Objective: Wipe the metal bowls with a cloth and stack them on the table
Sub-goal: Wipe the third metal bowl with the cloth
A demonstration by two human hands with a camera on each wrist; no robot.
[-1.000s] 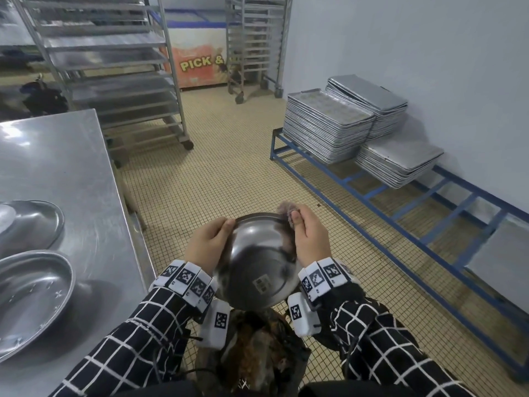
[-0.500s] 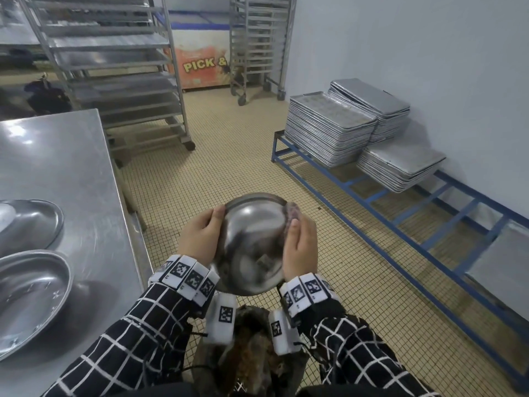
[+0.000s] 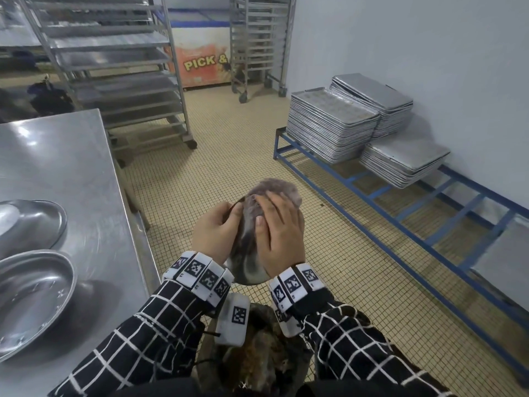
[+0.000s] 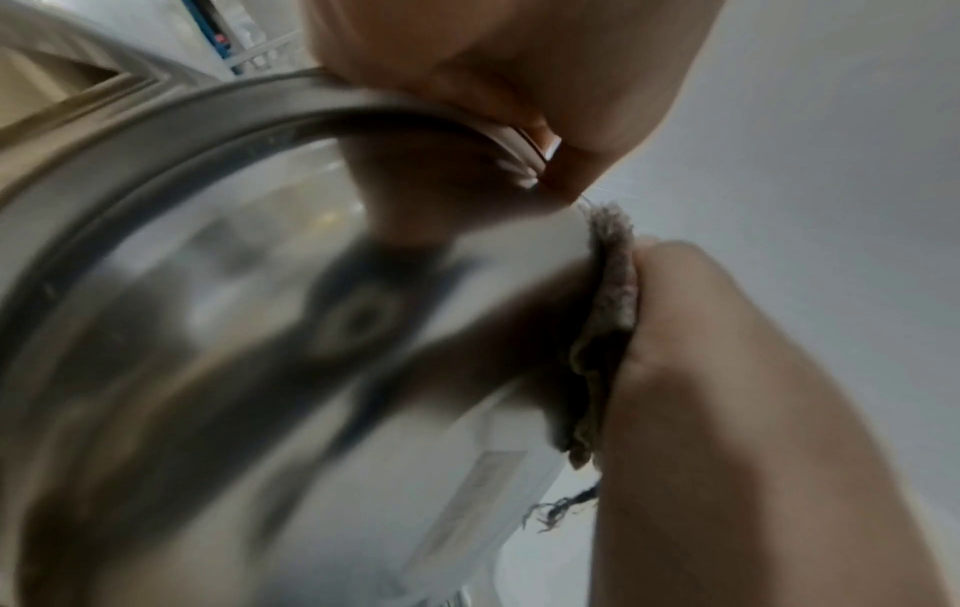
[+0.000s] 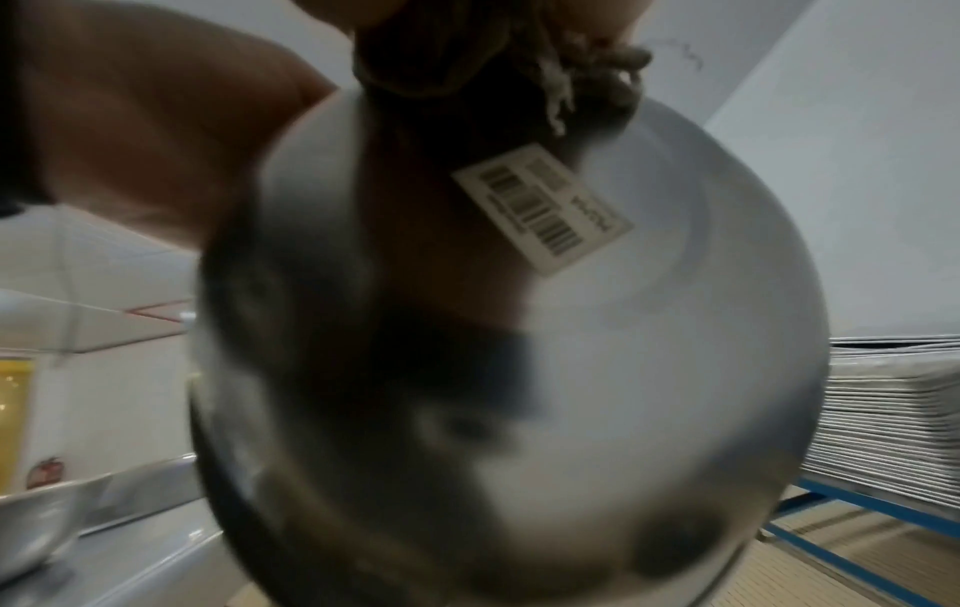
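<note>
Wiping the bowl's (image 3: 248,270) back now: I've flipped it, left hand (image 3: 215,235) gripping the rim, right hand (image 3: 280,234) pressing cloth (image 3: 279,188) toward 12 o'clock.

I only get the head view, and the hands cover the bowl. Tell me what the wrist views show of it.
Observer: The right wrist view shows a barcode sticker on the bowl, on its outer underside.
Operator: Report the cloth.
Observer: The cloth lies pressed between the right hand and the bowl's outside, with frayed threads at its edge.
Operator: Now the left hand.
Observer: The left hand grips the bowl by its rim.
</note>
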